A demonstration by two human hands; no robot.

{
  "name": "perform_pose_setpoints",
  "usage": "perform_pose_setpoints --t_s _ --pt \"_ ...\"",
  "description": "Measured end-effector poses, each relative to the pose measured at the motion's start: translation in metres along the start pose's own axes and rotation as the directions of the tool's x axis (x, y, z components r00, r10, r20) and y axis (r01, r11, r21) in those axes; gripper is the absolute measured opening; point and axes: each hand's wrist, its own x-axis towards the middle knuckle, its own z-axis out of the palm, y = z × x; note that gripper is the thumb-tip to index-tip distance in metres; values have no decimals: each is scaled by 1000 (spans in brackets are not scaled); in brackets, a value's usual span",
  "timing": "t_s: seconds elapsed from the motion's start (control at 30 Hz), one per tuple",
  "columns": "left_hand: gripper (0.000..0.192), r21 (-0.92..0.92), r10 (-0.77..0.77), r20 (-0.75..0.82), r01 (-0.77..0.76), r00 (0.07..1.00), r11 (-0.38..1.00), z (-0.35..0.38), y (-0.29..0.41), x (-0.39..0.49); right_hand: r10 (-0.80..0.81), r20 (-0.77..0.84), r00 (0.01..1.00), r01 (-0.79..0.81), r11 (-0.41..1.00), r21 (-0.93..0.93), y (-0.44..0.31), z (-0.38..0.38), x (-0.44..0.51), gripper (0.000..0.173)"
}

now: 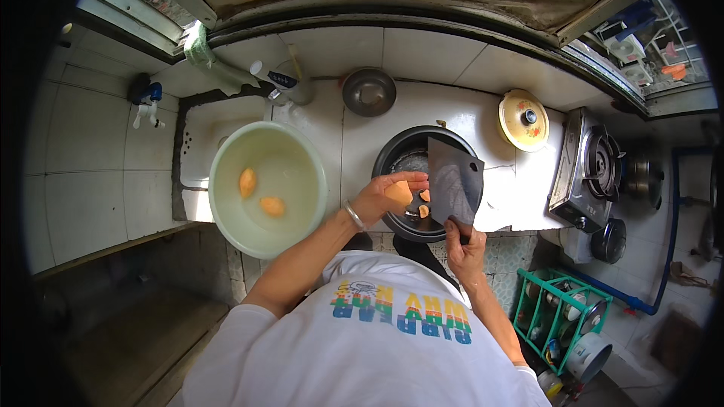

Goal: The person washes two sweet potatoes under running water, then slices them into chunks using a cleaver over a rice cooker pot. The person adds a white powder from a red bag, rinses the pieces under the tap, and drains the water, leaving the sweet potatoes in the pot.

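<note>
In my left hand (380,196) I hold a peeled orange root vegetable (399,194), perhaps a sweet potato, over a dark round pot (390,152). My right hand (465,254) is closed around the handle of a broad cleaver (454,183). Its wide blade stands over the right side of the pot and hides part of it. My left fingertips reach close to the blade's left edge; whether they touch it I cannot tell. Cut orange pieces (423,211) lie inside the pot. To the left, a pale green basin (218,203) of water holds two peeled orange pieces (247,182).
A metal bowl (369,92) sits at the counter's back, with a yellow enamel lid (524,120) leaning to its right. Beyond it stands a gas stove (585,172). The sink (220,113) is partly behind the basin. A green rack (563,316) with cookware stands low at the right.
</note>
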Motion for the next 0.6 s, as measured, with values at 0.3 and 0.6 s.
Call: perform_pose_setpoints --t_s 0.3,0.6 --pt "70 -103 53 -180 -72 982 992 18 -10 8 179 43 983 -163 954 -252 -6 4 6 5" --pt "62 106 208 -357 -182 911 978 30 -20 14 224 95 970 -162 885 -436 -1 6 10 6"
